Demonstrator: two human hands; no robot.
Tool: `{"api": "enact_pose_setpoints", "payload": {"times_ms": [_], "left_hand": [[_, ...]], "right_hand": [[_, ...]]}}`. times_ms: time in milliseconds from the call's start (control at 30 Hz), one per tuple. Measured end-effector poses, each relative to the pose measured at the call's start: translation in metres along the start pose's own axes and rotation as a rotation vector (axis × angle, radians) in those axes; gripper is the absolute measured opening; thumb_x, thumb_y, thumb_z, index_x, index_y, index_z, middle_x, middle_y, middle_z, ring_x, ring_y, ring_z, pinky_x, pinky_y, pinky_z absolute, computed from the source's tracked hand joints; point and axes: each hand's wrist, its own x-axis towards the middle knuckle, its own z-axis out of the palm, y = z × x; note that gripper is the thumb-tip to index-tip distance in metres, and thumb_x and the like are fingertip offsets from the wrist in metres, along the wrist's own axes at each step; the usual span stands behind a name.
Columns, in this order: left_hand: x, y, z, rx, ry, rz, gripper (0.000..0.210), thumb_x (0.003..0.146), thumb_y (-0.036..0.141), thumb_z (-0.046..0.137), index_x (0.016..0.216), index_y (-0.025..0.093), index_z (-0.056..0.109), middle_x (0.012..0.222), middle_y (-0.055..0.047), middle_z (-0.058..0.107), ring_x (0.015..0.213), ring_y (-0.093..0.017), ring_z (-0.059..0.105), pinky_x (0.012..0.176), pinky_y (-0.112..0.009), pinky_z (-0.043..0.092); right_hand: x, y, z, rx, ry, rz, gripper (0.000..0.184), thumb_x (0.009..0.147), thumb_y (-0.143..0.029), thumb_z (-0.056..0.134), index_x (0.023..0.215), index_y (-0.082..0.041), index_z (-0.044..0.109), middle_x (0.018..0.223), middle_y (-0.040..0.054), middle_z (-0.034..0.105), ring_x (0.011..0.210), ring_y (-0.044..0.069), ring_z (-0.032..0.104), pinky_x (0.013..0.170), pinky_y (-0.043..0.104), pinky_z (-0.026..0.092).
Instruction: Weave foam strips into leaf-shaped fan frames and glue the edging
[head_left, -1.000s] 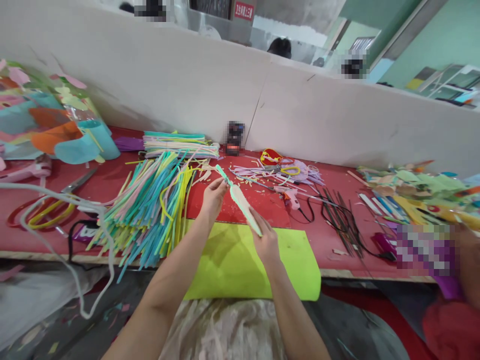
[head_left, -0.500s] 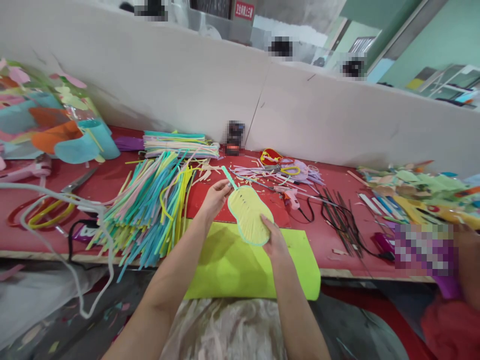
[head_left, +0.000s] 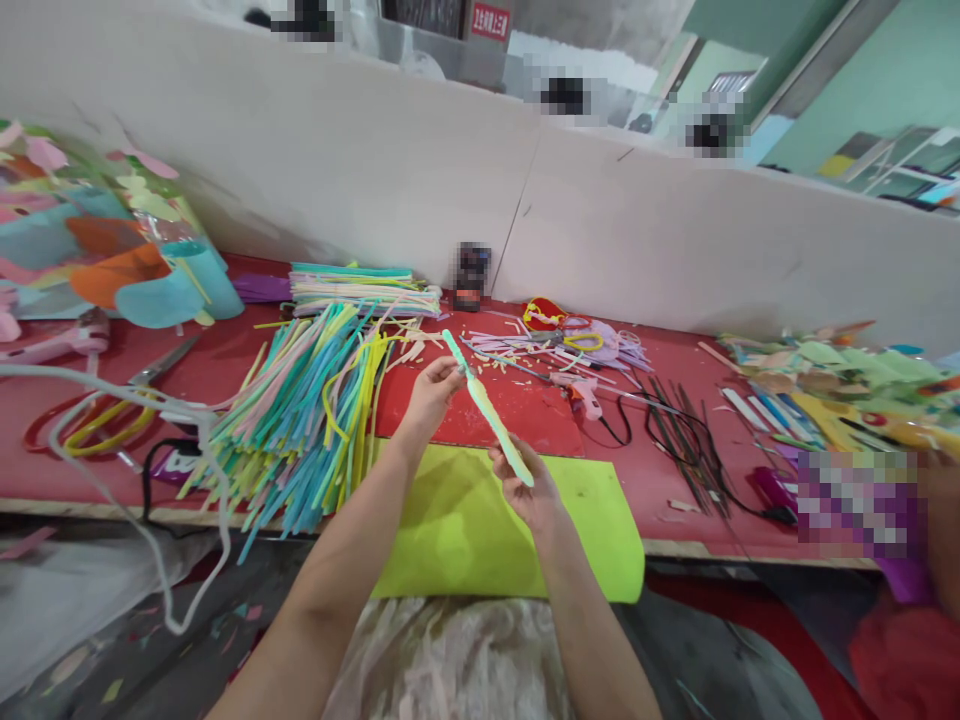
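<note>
Green-and-yellow fan point(head_left: 491, 412) edge-on to camera, held in the air above the seam between red board point(head_left: 551, 425) and lime-green sheet point(head_left: 450, 530). Left hand point(head_left: 433, 393) pinching it at the handle; right hand point(head_left: 531, 490) gripping the body near the lower end. Sheet hangs over the front edge of red table point(head_left: 679, 362). Pipe-cleaner heap point(head_left: 300, 410) left of board, pink glue gun point(head_left: 589, 398) at its right edge, dark thin rods point(head_left: 686, 445) further right.
</note>
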Motion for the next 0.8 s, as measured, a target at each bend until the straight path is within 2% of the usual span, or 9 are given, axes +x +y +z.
{"api": "enact_pose_setpoints", "payload": {"times_ms": [100, 200, 267, 333, 367, 433, 500, 633, 800], "left_hand": [[0.001, -0.002, -0.002, 0.068, 0.034, 0.063, 0.025, 0.061, 0.030, 0.077, 0.079, 0.018, 0.065, 0.070, 0.001, 0.063, 0.065, -0.009, 0.058, 0.067, -0.023, 0.049], [0.002, -0.003, -0.004, 0.124, 0.076, 0.121, 0.022, 0.064, 0.028, 0.074, 0.080, 0.018, 0.065, 0.071, 0.001, 0.062, 0.066, -0.010, 0.058, 0.069, -0.024, 0.049], [0.002, -0.004, -0.005, 0.169, 0.120, 0.141, 0.021, 0.064, 0.029, 0.073, 0.081, 0.018, 0.065, 0.072, 0.001, 0.063, 0.066, -0.010, 0.058, 0.070, -0.024, 0.048], [0.003, -0.005, -0.006, 0.207, 0.157, 0.143, 0.021, 0.064, 0.029, 0.072, 0.081, 0.018, 0.065, 0.073, 0.001, 0.064, 0.066, -0.010, 0.058, 0.070, -0.024, 0.047], [0.004, -0.005, -0.006, 0.226, 0.168, 0.135, 0.021, 0.064, 0.029, 0.072, 0.081, 0.018, 0.065, 0.073, 0.001, 0.064, 0.066, -0.010, 0.058, 0.069, -0.024, 0.047], [0.005, -0.005, -0.008, 0.263, 0.161, 0.101, 0.022, 0.064, 0.029, 0.072, 0.081, 0.018, 0.065, 0.073, 0.000, 0.065, 0.065, -0.010, 0.057, 0.068, -0.023, 0.045], [0.006, -0.006, -0.009, 0.291, 0.135, 0.071, 0.022, 0.062, 0.028, 0.073, 0.079, 0.017, 0.065, 0.071, 0.001, 0.064, 0.065, -0.010, 0.057, 0.067, -0.023, 0.044], [0.006, -0.006, -0.008, 0.235, 0.078, 0.044, 0.024, 0.058, 0.029, 0.076, 0.076, 0.018, 0.065, 0.068, 0.002, 0.063, 0.064, -0.009, 0.056, 0.066, -0.022, 0.043], [-0.001, -0.003, 0.003, 0.045, 0.024, -0.090, 0.033, 0.053, 0.034, 0.080, 0.077, 0.017, 0.065, 0.066, 0.002, 0.064, 0.059, -0.009, 0.056, 0.062, -0.022, 0.043]], "right_hand": [[0.002, 0.004, -0.003, -0.236, 0.196, -0.272, 0.044, 0.073, -0.037, 0.064, 0.115, -0.029, 0.056, 0.106, 0.0044, 0.066, 0.091, 0.018, 0.066, 0.054, 0.023, 0.055], [0.003, 0.003, -0.008, -0.608, 0.333, -0.607, 0.043, 0.081, -0.045, 0.051, 0.119, -0.025, 0.055, 0.121, 0.0064, 0.059, 0.111, 0.020, 0.056, 0.084, 0.035, 0.051], [0.002, 0.002, -0.009, -0.856, 0.279, -0.661, 0.041, 0.080, -0.046, 0.053, 0.110, -0.020, 0.061, 0.113, 0.0080, 0.064, 0.111, 0.022, 0.055, 0.094, 0.038, 0.044], [0.001, 0.002, -0.008, -1.039, 0.260, -0.592, 0.036, 0.075, -0.046, 0.060, 0.093, -0.016, 0.067, 0.090, 0.0077, 0.069, 0.096, 0.024, 0.061, 0.089, 0.037, 0.046], [0.001, 0.003, -0.007, -1.078, 0.309, -0.556, 0.035, 0.074, -0.047, 0.061, 0.083, -0.014, 0.068, 0.078, 0.0064, 0.069, 0.086, 0.024, 0.062, 0.082, 0.036, 0.048], [0.002, 0.004, -0.005, -1.004, 0.436, -0.520, 0.036, 0.075, -0.049, 0.060, 0.073, -0.014, 0.066, 0.068, 0.0042, 0.067, 0.074, 0.021, 0.062, 0.072, 0.032, 0.050], [0.006, 0.004, -0.002, -0.742, 0.476, -0.498, 0.034, 0.075, -0.049, 0.060, 0.078, -0.015, 0.066, 0.076, 0.0036, 0.069, 0.073, 0.018, 0.063, 0.067, 0.029, 0.051], [0.012, -0.001, 0.001, -0.231, 0.390, -0.306, 0.030, 0.068, -0.036, 0.071, 0.090, -0.017, 0.067, 0.092, 0.0052, 0.071, 0.078, 0.017, 0.068, 0.069, 0.028, 0.055], [0.011, -0.004, 0.005, 0.003, 0.295, -0.111, 0.018, 0.072, -0.023, 0.068, 0.088, -0.015, 0.067, 0.087, 0.0054, 0.073, 0.084, 0.016, 0.069, 0.073, 0.022, 0.056]]}}
